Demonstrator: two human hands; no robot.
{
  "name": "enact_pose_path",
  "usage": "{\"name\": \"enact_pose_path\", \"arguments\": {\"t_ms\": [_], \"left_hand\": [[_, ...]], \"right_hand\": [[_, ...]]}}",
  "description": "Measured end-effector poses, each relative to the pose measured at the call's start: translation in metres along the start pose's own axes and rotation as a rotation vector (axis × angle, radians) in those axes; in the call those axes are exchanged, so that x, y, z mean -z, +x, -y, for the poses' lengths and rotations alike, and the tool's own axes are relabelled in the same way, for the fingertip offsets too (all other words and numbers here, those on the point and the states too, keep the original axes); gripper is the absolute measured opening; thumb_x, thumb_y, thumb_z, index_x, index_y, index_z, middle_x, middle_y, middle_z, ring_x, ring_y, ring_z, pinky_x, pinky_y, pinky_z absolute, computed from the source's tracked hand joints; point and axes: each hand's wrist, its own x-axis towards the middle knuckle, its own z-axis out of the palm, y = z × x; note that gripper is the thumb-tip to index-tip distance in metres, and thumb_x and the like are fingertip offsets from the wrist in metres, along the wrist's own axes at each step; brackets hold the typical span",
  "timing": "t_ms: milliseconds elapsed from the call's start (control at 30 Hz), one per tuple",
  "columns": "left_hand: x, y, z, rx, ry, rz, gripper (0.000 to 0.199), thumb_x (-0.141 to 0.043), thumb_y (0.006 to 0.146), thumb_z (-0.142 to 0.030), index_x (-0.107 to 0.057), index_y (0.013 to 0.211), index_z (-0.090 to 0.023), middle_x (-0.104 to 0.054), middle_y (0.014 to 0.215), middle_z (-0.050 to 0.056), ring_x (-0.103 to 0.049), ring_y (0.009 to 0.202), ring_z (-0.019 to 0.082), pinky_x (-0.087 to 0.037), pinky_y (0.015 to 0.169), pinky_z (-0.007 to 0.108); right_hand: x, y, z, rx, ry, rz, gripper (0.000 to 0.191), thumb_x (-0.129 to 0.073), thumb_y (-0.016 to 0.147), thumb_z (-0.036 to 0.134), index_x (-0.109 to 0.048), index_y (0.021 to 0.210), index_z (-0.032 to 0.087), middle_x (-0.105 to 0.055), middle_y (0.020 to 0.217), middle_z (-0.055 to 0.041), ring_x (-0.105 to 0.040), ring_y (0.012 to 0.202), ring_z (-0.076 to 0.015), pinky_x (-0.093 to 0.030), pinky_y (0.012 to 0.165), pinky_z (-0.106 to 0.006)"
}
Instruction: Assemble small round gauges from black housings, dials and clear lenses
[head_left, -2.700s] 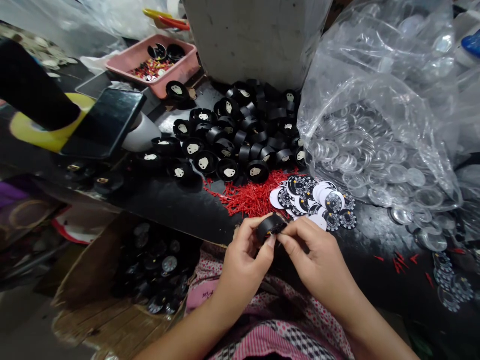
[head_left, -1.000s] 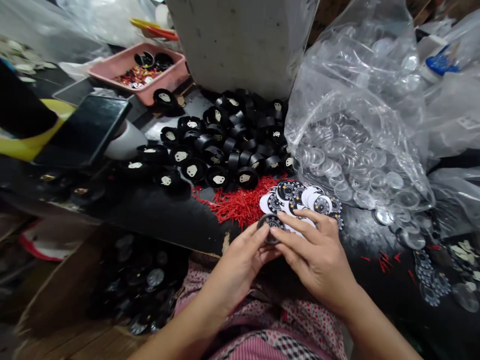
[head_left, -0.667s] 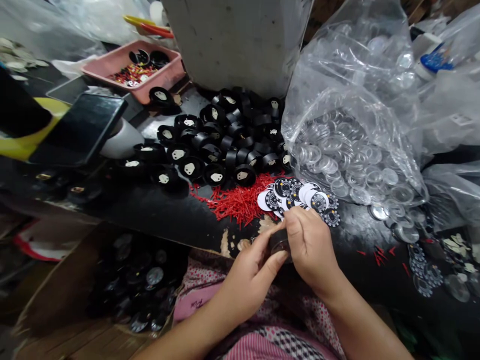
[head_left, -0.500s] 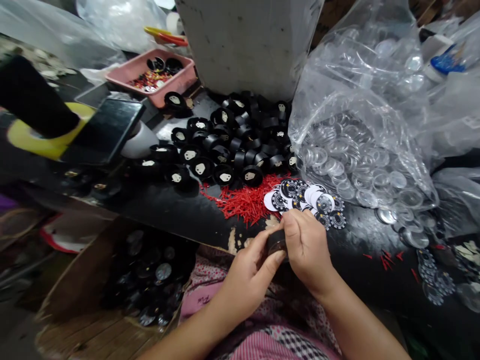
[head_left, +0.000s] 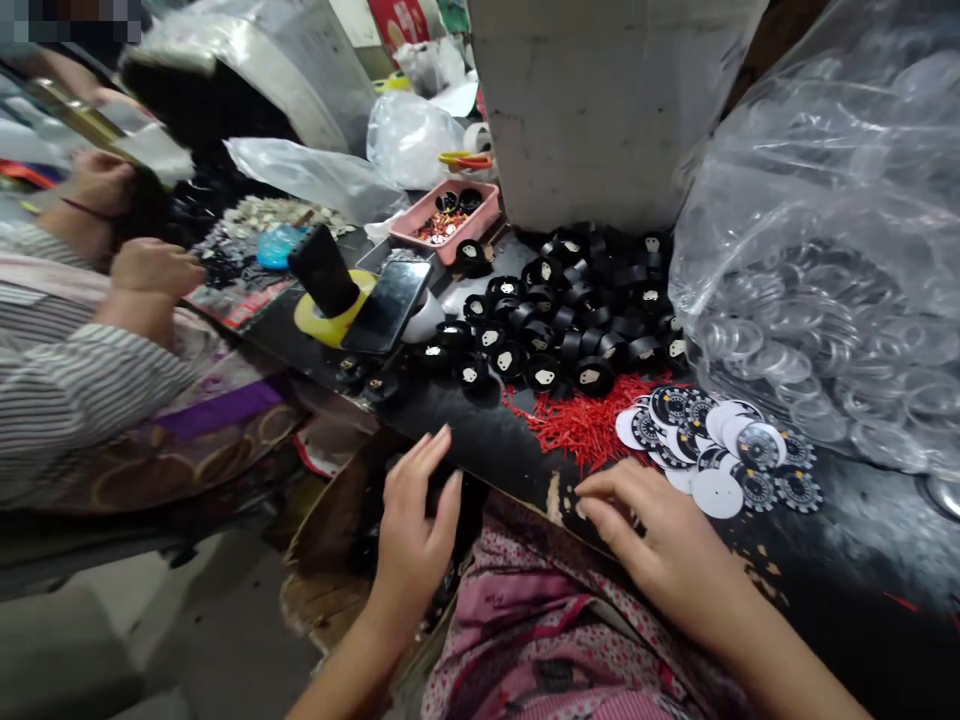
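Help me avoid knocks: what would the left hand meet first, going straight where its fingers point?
The left hand would likely meet a black round housing. Hand height is unclear; if low, the edge of the black tabletop could come first.

You're at a bench (head_left: 480,425) in a small assy. workshop. Evid.: blk round housings (head_left: 571,345) heaped in qty., loose red pcs (head_left: 577,430), printed dials (head_left: 686,430), clr discs (head_left: 847,340) in a plastic bag (head_left: 810,190), pink parts tray (head_left: 470,222); a co-worker's hand (head_left: 154,268) at the adj. station, to yr L.

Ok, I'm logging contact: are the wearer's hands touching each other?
No: a clear gap separates the left hand from the right hand.
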Motion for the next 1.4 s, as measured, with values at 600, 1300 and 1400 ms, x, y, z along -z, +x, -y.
{"name": "enact_pose_path", "arguments": {"t_ms": [600,1300,1400], "left_hand": [[-0.033,0.001,-0.086,0.253,-0.645,0.545,0.038,-0.065,0.086,-0.03,-0.061,0.124,-0.032,-0.06,0.126,0.004,-0.059,0.118,0.024,-0.048,0.1,0.034],[-0.063,-0.001,-0.124,1.002,-1.448,0.539,0.039,-0.055,0.092,-0.053,-0.064,0.118,-0.024,-0.075,0.11,0.01,-0.074,0.093,0.022,-0.06,0.081,0.034],[-0.07,-0.003,-0.135,1.006,-1.554,0.512,0.035,-0.055,0.094,-0.045,-0.063,0.121,-0.024,-0.071,0.122,0.009,-0.07,0.107,0.022,-0.056,0.094,0.036]], "right_hand": [[0.0,-0.008,-0.003,0.088,-0.15,0.078,0.045,-0.055,0.093,0.025,-0.052,0.137,0.026,-0.063,0.125,-0.0078,-0.059,0.112,-0.0253,-0.046,0.098,-0.045],[0.042,-0.029,-0.044,-0.202,-0.192,-0.272,0.02,-0.05,0.095,0.024,-0.064,0.108,0.018,-0.068,0.098,-0.0087,-0.065,0.093,-0.0229,-0.05,0.083,-0.04],[0.024,-0.024,-0.028,-0.137,-0.049,-0.174,0.028,-0.053,0.094,0.024,-0.064,0.12,0.019,-0.066,0.104,-0.0087,-0.064,0.094,-0.0211,-0.05,0.084,-0.038]]}}
